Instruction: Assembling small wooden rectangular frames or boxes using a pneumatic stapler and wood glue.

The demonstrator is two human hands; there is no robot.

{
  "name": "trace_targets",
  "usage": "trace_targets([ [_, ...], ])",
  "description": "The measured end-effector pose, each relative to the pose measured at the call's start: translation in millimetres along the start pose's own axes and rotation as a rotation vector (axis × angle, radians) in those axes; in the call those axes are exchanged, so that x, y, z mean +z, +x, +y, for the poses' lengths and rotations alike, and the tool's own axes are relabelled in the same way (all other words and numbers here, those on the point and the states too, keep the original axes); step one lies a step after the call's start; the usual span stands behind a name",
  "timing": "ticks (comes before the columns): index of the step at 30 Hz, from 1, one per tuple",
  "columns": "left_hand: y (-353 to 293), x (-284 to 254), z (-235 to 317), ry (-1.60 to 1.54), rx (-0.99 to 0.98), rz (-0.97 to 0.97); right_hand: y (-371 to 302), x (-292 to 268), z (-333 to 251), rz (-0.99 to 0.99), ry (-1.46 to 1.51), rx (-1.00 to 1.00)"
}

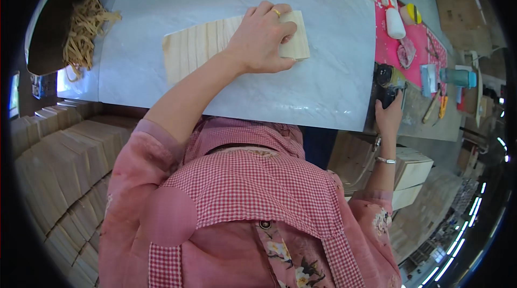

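A pale, striped wooden board (pixel 196 45) lies on the white marbled tabletop (pixel 242 96), wider at its left end. My left hand (pixel 264 40) spans the board's narrower right part. Its thumb is at the near edge and its bent fingers reach toward the far edge, one wearing a gold ring. At the table's right side, my right hand (pixel 390 113) closes round a dark, black-bodied tool (pixel 384 78) with a rounded top. The palm hides part of this tool, and its exact kind does not show.
A bin (pixel 48 26) with tan strips (pixel 86 32) stands at the left. On the right lie a white squeeze bottle (pixel 395 21), a yellow-lidded container (pixel 411 14), a teal bottle (pixel 459 77) and an orange-handled tool (pixel 442 107). Stacked wooden boards (pixel 70 153) stand below left.
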State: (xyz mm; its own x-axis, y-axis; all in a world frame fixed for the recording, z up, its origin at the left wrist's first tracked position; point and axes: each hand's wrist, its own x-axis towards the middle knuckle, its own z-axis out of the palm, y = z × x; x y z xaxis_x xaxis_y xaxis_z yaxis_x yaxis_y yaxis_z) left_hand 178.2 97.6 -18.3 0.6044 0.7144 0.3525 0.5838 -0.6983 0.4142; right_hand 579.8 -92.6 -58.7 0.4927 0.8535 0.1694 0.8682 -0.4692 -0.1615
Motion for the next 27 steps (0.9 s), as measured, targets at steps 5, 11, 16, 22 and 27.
trace_targets([
  [5,0.5,0.6,-0.5,0.011,-0.007,-0.007,28.0,-44.9,-20.1,-0.180,0.108,0.158],
  [11,-1.6,0.8,-3.0,-0.003,-0.036,-0.014,16.6,-118.6,-121.0,-0.388,0.418,0.270],
  [16,1.3,3.3,-3.4,-0.021,-0.035,0.000,-9.7,-139.7,-194.0,-0.439,0.574,0.039],
  [22,-0.9,4.6,-5.4,0.014,0.003,0.041,-15.7,-143.1,-222.0,-0.484,0.638,-0.099],
  [27,-1.4,7.6,-7.1,0.019,0.002,0.068,-11.0,-151.7,-238.5,-0.605,0.504,0.143],
])
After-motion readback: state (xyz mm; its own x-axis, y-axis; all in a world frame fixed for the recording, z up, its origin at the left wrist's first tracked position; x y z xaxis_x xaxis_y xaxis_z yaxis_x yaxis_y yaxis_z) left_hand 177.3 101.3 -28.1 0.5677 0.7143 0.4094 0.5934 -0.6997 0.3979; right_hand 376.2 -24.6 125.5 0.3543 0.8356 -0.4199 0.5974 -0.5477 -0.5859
